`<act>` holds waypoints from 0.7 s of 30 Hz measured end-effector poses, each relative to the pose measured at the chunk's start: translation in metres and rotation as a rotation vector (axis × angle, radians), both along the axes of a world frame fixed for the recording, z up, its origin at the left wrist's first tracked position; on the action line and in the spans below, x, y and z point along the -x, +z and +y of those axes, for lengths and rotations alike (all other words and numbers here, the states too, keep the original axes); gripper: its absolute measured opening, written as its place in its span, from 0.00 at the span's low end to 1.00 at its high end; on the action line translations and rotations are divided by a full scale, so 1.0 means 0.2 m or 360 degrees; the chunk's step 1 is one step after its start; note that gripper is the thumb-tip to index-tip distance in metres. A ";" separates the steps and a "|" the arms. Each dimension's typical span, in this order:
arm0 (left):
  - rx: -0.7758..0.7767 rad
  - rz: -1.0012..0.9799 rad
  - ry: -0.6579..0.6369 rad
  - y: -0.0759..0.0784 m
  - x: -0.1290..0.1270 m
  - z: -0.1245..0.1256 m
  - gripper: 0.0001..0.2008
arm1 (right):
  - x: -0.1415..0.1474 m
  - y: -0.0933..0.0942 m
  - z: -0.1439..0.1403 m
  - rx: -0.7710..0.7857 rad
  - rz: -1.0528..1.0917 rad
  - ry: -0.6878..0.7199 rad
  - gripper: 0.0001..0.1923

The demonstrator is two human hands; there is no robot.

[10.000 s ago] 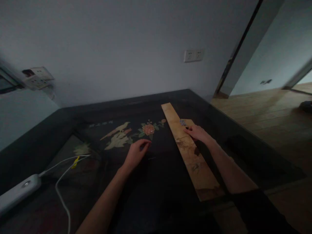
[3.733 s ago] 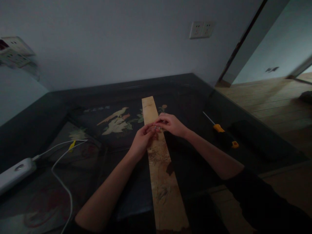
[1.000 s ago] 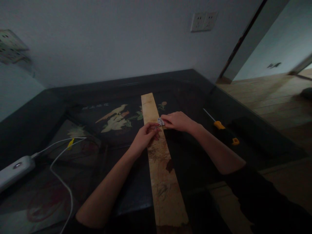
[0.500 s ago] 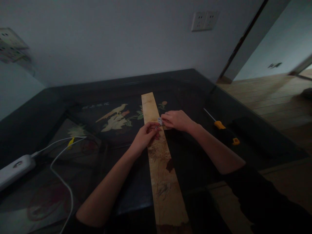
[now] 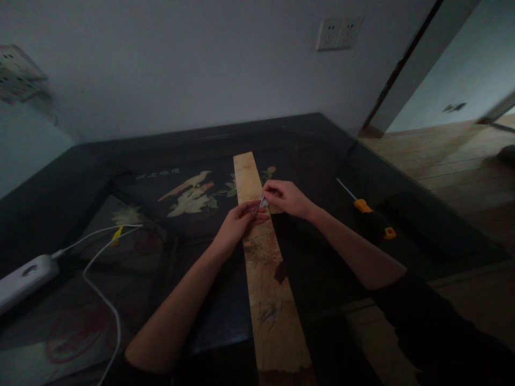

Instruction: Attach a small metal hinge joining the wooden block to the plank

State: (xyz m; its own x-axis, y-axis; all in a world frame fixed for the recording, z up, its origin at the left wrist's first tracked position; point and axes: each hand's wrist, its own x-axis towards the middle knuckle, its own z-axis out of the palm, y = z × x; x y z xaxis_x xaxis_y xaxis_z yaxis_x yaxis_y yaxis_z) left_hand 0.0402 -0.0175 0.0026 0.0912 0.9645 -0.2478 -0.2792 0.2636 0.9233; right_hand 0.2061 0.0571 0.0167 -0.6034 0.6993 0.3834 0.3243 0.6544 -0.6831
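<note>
A long, stained wooden board (image 5: 267, 289) lies lengthwise in front of me on the dark table. On it, between my hands, sits a small silvery metal piece (image 5: 264, 203), like a hinge or bracket, partly hidden by fingers. My right hand (image 5: 287, 198) pinches a slim silver screw (image 5: 263, 198) upright over that metal piece. From the left, my left hand (image 5: 241, 221) rests over the board with its thumb and fingers closed on another thin silver screw (image 5: 256, 209). A short wooden piece (image 5: 276, 209) shows under my right hand at the board's right edge.
A black and yellow screwdriver (image 5: 364, 208) lies to the right, near a dark flat object (image 5: 426, 222). At the left are a white power strip (image 5: 30, 279) and its cable (image 5: 107, 300) with a yellow tie (image 5: 116, 236). A wall with sockets (image 5: 339, 34) stands behind the table.
My right hand has shifted slightly left and now holds a screw over the metal piece. The left hand's fingers have straightened a little. Board and screwdriver stay put.
</note>
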 end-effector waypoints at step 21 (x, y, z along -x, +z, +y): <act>0.0008 0.0087 -0.0079 -0.01 0.02 0.00 0.10 | 0.05 -0.02 -0.05 -0.0137 -0.0314 -0.0251 0.13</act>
